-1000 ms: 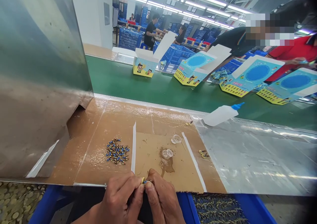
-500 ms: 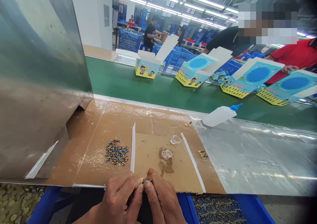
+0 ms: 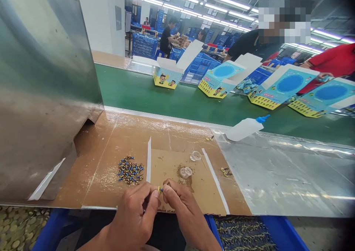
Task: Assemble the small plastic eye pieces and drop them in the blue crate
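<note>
My left hand (image 3: 133,214) and my right hand (image 3: 183,206) meet above the lower edge of a cardboard work board (image 3: 97,177). Between their fingertips they pinch a tiny yellow and blue part (image 3: 160,189), which is mostly hidden by my fingers. A heap of similar parts (image 3: 130,170) lies left of my hands. Just beyond my right hand, a clear plastic cup (image 3: 185,172) stands on a brown stain. A second clear cup (image 3: 195,155) lies farther back, and a few more parts (image 3: 226,172) rest near the right edge.
A white glue bottle with a blue nozzle (image 3: 245,129) lies behind the board, beside a sheet of shiny foil (image 3: 285,173). A tall metal panel (image 3: 41,77) rises at left. Printed cartons stand on a green conveyor belt (image 3: 138,88). Co-workers, one in a red sleeve (image 3: 330,66), work beyond it.
Both hands have moved up onto the board, away from its lower edge, still pinching the small part. The view has also shifted slightly.
</note>
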{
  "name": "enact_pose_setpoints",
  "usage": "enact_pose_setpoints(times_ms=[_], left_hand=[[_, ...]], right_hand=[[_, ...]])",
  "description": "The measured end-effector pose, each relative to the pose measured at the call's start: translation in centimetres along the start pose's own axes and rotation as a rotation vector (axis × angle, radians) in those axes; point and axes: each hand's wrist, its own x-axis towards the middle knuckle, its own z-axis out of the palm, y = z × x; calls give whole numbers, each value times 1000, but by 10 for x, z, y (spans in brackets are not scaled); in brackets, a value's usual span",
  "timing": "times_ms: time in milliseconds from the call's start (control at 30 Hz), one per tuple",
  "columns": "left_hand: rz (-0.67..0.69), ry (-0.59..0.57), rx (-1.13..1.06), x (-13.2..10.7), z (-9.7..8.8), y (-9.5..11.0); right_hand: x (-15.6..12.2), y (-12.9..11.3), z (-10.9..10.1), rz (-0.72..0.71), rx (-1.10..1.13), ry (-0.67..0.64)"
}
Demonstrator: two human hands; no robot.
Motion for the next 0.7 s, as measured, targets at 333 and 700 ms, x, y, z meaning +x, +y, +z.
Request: enact_pose_setpoints(times_ms=[333, 700], left_hand=[[-252, -118, -105, 3, -10, -3], [-367, -185, -242, 3, -10, -9]], right_hand=[[15, -13, 2, 34, 137, -8], [23, -10, 5, 86, 281, -49]])
